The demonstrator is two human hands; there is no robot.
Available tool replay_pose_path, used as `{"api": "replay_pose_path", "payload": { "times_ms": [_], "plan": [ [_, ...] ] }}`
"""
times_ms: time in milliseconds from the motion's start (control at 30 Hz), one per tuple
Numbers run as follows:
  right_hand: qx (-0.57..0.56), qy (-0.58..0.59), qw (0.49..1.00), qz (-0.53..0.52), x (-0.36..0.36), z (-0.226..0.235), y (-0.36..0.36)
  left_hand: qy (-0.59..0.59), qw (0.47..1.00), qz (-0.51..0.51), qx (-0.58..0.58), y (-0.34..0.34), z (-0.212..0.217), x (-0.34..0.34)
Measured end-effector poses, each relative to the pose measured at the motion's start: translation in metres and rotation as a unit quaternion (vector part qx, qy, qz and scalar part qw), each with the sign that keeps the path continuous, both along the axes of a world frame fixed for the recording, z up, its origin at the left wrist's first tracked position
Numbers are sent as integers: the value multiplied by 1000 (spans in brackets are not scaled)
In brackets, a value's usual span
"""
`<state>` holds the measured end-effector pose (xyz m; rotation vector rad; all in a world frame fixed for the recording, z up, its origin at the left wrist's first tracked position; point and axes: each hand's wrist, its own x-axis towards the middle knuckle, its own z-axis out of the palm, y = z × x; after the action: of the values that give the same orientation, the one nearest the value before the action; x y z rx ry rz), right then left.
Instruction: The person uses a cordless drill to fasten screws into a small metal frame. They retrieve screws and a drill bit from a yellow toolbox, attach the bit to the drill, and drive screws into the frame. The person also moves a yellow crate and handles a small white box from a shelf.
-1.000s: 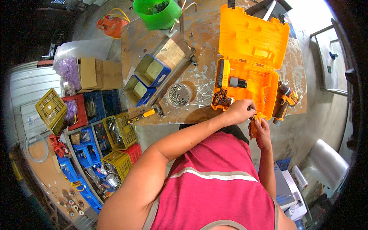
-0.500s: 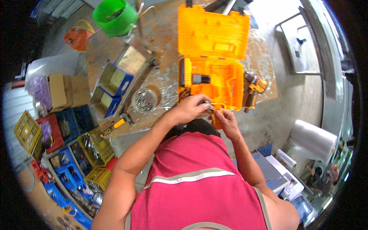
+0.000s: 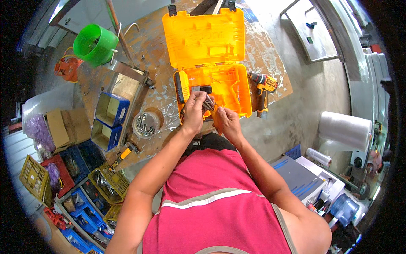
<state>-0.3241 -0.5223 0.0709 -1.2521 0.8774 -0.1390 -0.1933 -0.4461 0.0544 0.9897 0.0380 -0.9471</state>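
Note:
My left hand (image 3: 194, 113) is closed around a bundle of thin dark metal bits (image 3: 208, 103), held over the near edge of an open yellow tool case (image 3: 249, 95). Close beside it, my right hand (image 3: 229, 123) pinches a small orange piece (image 3: 217, 122), whose exact kind I cannot make out. The case's lid (image 3: 205, 40) is tipped back, away from me. Inside lie a charger-like black and yellow block (image 3: 179, 86) at the left and a dark block (image 3: 206, 89), partly hidden by my left hand. A yellow and black cordless drill (image 3: 265, 84) lies right of the case.
A round tub of screws (image 3: 146, 125) stands left of the case. Beyond it are two blue bins (image 3: 112, 109) and a green bucket (image 3: 95, 45). A yellow-handled tool (image 3: 125, 153) lies at the table's near left edge. Crates (image 3: 109, 183) crowd the lower left.
The view has shifted, so the table things sit further left. My left hand has turned upright, and the bundle of bits now shows above its fingers. The right hand still pinches the orange piece.

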Motion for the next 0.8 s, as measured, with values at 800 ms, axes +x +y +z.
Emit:
{"api": "replay_pose_path", "payload": {
  "times_ms": [800],
  "plan": [
    [-19, 70, 988, -135, -40, -49, -64, 118, 984, 85, 99, -127, -62, 61]
  ]
}}
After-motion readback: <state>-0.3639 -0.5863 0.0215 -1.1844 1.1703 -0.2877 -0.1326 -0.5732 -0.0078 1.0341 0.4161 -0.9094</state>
